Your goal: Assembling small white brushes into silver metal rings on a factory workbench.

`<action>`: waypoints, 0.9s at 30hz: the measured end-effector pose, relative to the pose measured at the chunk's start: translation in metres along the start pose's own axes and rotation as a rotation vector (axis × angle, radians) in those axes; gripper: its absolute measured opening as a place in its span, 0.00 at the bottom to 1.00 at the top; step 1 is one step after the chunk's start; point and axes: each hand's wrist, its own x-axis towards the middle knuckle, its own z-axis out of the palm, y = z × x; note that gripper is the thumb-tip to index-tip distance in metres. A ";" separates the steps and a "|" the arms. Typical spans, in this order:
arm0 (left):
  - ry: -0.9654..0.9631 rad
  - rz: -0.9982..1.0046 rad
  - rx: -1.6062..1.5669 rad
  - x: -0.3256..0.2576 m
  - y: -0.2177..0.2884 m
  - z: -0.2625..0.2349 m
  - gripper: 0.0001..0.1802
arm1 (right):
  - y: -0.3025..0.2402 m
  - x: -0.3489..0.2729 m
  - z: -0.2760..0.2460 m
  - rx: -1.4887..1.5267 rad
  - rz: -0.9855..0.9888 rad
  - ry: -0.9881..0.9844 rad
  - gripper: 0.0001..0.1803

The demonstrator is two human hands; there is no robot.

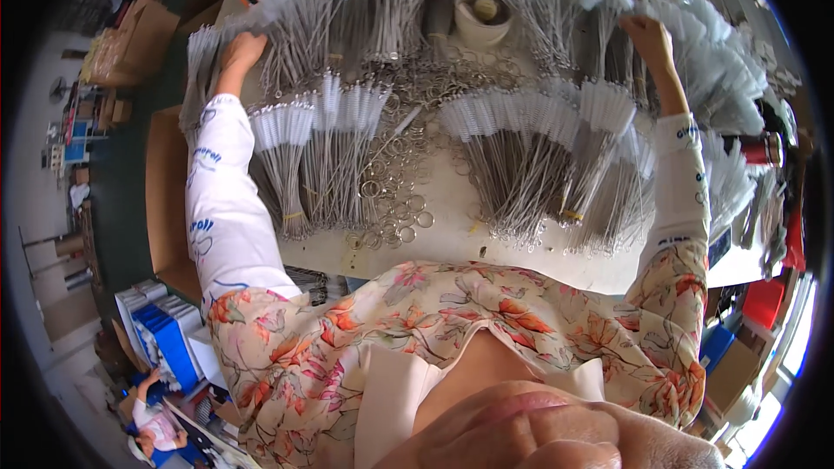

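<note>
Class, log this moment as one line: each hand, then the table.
left hand: on wire brushes | right hand: on far-right brushes | table: brush bundles, metal rings, white cup

Your single head view looks steeply down from above your chest, close over the counter point(452, 243); its far edge curves along twelve o'clock, your torso at six.
</note>
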 end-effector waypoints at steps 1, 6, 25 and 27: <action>-0.074 0.016 -0.095 0.006 0.000 -0.001 0.23 | 0.000 -0.008 0.003 -0.044 0.062 -0.069 0.23; -0.217 0.067 -0.436 0.010 -0.016 0.003 0.20 | 0.018 -0.009 0.015 0.032 0.028 -0.064 0.21; -0.211 -0.212 -1.244 -0.018 -0.019 0.013 0.22 | 0.019 -0.010 0.005 0.678 0.326 -0.208 0.11; -0.265 -0.258 -1.286 -0.012 -0.018 0.006 0.18 | 0.019 -0.009 0.013 0.697 0.323 -0.205 0.11</action>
